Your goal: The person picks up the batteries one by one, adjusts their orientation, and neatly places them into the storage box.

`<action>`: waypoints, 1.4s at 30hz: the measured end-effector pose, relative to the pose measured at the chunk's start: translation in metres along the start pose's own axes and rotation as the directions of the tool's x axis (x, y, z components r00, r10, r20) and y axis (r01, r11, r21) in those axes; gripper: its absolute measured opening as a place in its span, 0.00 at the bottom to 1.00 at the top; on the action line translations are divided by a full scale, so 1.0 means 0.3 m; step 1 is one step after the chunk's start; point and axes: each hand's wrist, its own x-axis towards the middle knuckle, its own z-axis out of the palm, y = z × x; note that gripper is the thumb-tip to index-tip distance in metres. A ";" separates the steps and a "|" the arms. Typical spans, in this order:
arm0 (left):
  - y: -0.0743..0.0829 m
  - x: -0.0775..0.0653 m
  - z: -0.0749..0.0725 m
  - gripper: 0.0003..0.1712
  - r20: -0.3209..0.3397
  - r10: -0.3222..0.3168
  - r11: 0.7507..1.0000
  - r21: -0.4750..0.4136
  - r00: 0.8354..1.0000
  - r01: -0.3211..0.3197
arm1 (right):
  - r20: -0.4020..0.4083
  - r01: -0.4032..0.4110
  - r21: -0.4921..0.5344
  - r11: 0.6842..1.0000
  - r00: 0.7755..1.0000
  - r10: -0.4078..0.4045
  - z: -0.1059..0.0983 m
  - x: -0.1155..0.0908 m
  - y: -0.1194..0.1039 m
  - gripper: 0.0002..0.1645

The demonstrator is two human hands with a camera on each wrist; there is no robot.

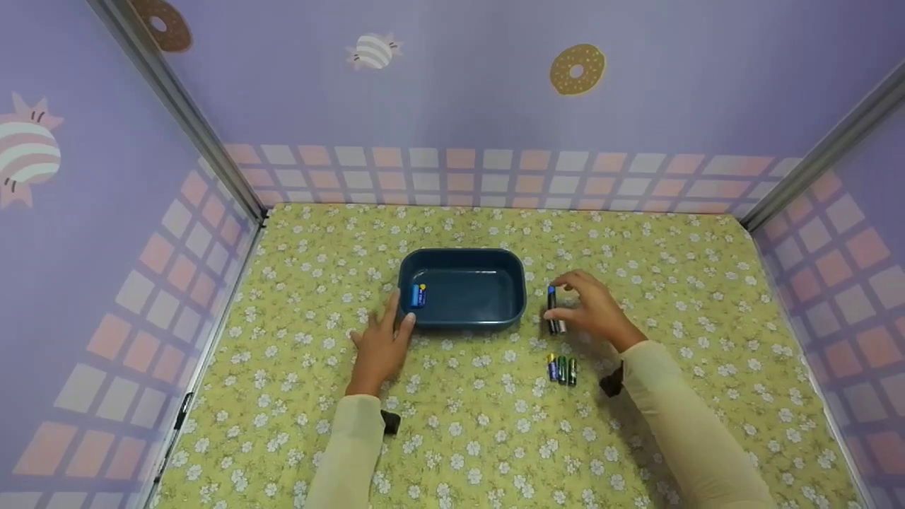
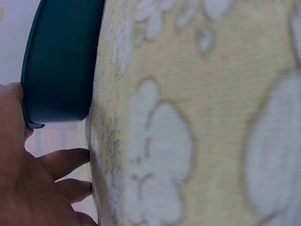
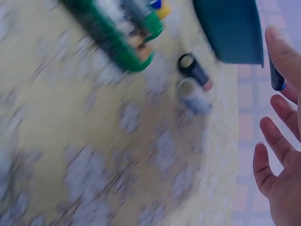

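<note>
A dark blue plastic bin [image 1: 463, 324] stands on the cloth between my hands. Straight fingers of my left hand [image 1: 382, 353] rest at its left front corner, against the rim; its other fingers spread onto the cloth in the left wrist view. Small blue batteries [image 1: 418, 295] lie at the bin's left end. Right of the bin, my right hand [image 1: 590, 311] pinches a dark battery [image 1: 551, 300] with a blue end between thumb and finger. Beneath it in the right wrist view lie a black battery [image 3: 194, 69] and a whitish battery [image 3: 194, 96] on the cloth.
Nearer to me, a blue-and-yellow battery [image 1: 552, 369] lies beside two green-and-black batteries [image 1: 563, 370] in a row. Flowered yellow cloth [image 1: 466, 424] covers the table. Purple walls [image 1: 466, 85] enclose it at the back and both sides.
</note>
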 end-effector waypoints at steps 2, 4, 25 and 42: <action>0.001 0.000 -0.002 0.43 -0.006 -0.006 1.000 0.002 1.000 0.006 | -0.008 0.006 0.008 1.000 1.000 -0.006 0.008 0.024 -0.020 0.32; 0.002 0.000 -0.003 0.43 -0.008 -0.006 1.000 0.002 1.000 0.006 | -0.010 0.018 0.016 1.000 1.000 -0.018 0.016 0.046 -0.039 0.32; 0.006 0.001 -0.002 0.42 0.012 -0.011 1.000 0.004 1.000 0.010 | -0.035 0.159 0.036 0.987 0.987 -0.158 0.104 0.242 -0.227 0.38; 0.002 0.004 0.003 0.41 -0.002 -0.032 0.999 0.001 0.999 0.032 | 0.045 0.183 -0.028 0.983 0.982 -0.181 0.279 0.407 -0.354 0.39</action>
